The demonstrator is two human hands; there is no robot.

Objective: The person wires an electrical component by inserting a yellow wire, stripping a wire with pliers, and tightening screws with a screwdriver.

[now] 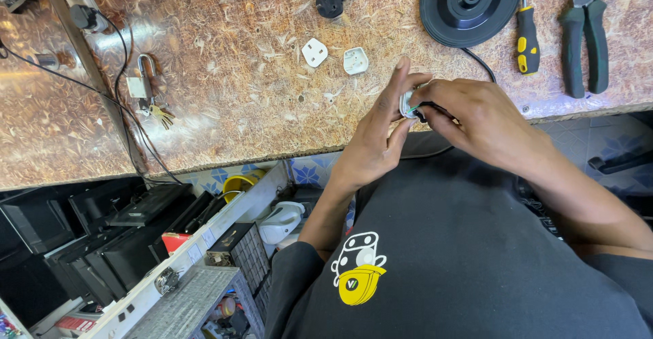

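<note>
Both hands, left [377, 135] and right [476, 118], pinched a small white plug [408, 104] (wire attached) over the worktop [238, 94] edge; a slip, I judged, could drop it.

I'm sitting in a repair workshop: pliers [585, 31], a screwdriver [526, 36] and plug parts [335, 57] are lying on my worn bench [224, 101], old electronics [102, 237] stacking up below.

Glossy chipboard-like worktop [224, 108], matt black plastic base [469, 2], shiny metal padlock [141, 80], seemingly white plastic plug [408, 103].
</note>
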